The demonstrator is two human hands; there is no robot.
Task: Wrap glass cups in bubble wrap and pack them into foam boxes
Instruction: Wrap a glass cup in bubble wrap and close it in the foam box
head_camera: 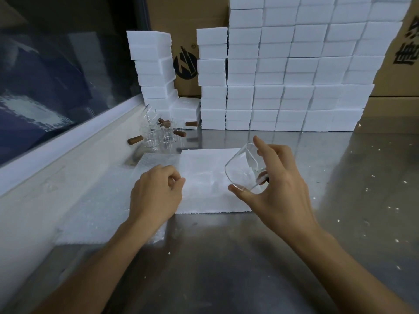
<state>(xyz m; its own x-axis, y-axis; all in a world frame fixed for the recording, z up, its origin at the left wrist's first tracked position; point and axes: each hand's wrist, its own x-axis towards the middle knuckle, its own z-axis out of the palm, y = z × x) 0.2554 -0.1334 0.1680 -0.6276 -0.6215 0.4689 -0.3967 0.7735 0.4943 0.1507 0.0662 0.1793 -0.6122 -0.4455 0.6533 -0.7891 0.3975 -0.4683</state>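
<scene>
Centre-right: glass cup (pixel 243 169) tilted, held above the open foam box (pixel 204 177) by the right hand (pixel 272 184), fingers and thumb curled round its rim and base. Left hand (pixel 156 191) curled, pinching the bubble wrap (pixel 108 200) beside the box. Upper left: more cups with wooden handles (pixel 158 134). Behind: stacked foam boxes (pixel 283 75) on the steel table (pixel 226 257).

You have white foam boxes (pixel 283 87) stacked along the far edge of the grey steel table (pixel 226 257); clear glass cups (pixel 158 134) with brown handles; brown cardboard (pixel 186 26) bearing a black logo.
</scene>
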